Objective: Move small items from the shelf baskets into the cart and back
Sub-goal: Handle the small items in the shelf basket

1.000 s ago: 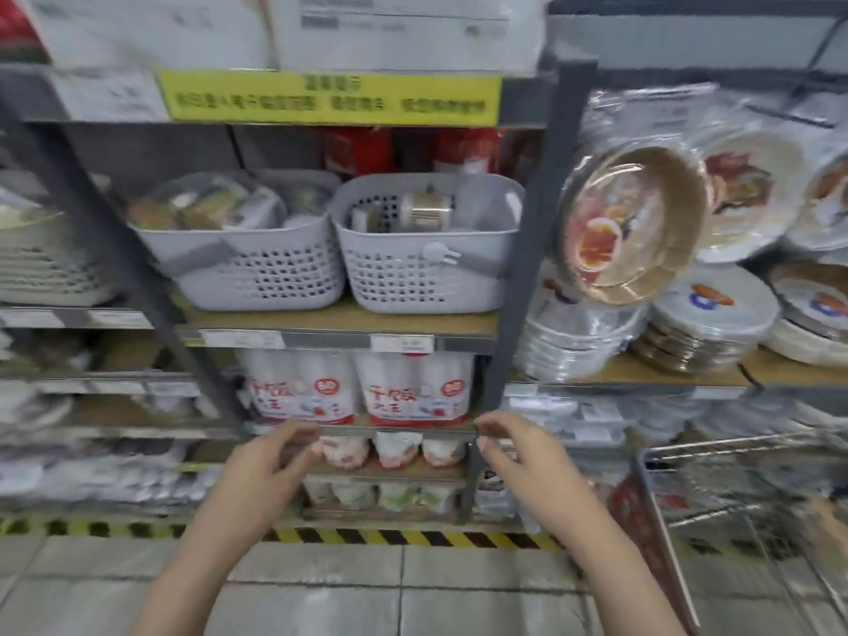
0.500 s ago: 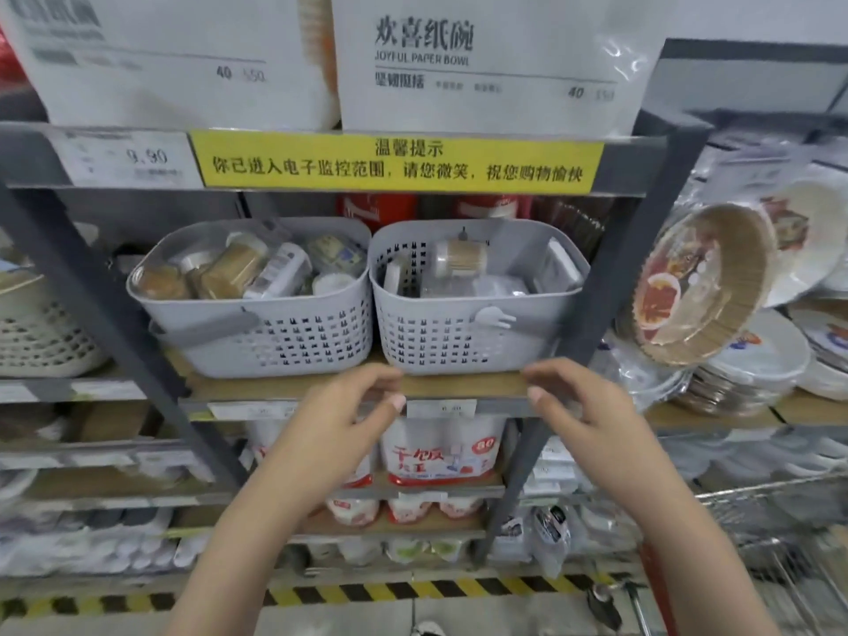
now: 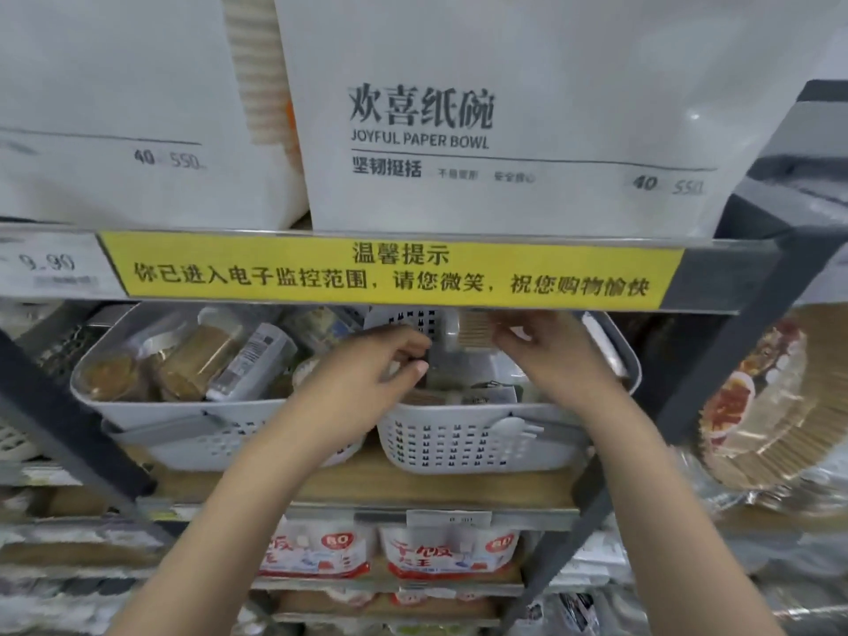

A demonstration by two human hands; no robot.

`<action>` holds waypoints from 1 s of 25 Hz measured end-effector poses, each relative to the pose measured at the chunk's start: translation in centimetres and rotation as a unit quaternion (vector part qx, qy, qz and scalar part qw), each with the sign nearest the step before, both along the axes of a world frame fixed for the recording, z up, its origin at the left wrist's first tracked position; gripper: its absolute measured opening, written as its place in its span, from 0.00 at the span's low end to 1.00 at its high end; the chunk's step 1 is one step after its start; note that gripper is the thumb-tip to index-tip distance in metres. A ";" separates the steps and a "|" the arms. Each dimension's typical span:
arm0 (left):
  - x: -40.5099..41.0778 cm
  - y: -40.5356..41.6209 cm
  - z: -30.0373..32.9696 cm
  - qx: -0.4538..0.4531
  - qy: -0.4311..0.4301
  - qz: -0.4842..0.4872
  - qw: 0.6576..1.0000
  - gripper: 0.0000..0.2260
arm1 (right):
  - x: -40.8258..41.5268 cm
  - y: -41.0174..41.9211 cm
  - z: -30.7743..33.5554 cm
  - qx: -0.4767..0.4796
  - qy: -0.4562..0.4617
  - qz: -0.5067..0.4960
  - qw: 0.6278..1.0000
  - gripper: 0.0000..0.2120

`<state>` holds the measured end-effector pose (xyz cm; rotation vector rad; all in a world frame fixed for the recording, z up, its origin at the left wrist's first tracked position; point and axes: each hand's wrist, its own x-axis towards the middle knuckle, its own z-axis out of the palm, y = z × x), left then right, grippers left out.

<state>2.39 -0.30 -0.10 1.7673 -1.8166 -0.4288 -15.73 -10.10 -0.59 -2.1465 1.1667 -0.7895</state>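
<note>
L basket (image 3: 151, 406) holds several clear jars lying tilted, long axes running roughly front-left to back-right. L hand (image 3: 367, 374) is inside the R basket (image 3: 482, 445), fingers curled near a dark item, but can't tell if it actually pinches anything. Toothpick jar (image 3: 468, 335) sits at the back of the R basket, lying on its side, long axis approx L-R. R hand (image 3: 550, 355) has its fingers bent at the jar's R end; grip not confirmed. Jar looks light, stiff, smooth plastic, prob a bit slippery w/ a lid that could pop. Best taken around the mid barrel, not the cap.
</note>
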 end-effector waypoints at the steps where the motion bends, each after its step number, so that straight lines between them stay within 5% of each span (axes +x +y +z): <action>1: 0.0 -0.8 -0.2 0.026 -0.028 -0.017 0.999 0.14 | 0.8 -1.1 -0.4 0.018 0.028 0.004 0.999 0.09; 6: 0.5 -5.0 -1.1 0.155 -0.157 -0.085 0.972 0.19 | 3.2 -3.6 -2.0 0.076 0.214 0.020 0.974 0.16; 10: 0.2 -7.0 -1.8 0.256 -0.207 -0.144 0.933 0.20 | 3.3 -3.5 -2.0 0.006 0.276 0.002 0.961 0.24; 14: -0.2 -8.2 -2.4 0.305 -0.264 -0.175 0.898 0.25 | 3.4 -4.9 -3.4 -0.014 0.355 -0.028 0.934 0.21; 17: -0.2 -8.4 -3.0 0.295 -0.262 -0.168 0.903 0.25 | 3.2 -4.9 -3.6 -0.038 0.338 -0.034 0.940 0.19; 21: 0.1 -7.5 -2.4 0.197 -0.200 -0.157 0.947 0.11 | 2.5 -4.5 -3.1 -0.031 0.218 -0.051 0.974 0.18; 25: 1.3 -5.0 -0.5 0.054 -0.073 -0.120 0.989 0.29 | 2.3 -3.8 -2.6 0.002 0.010 -0.101 0.995 0.12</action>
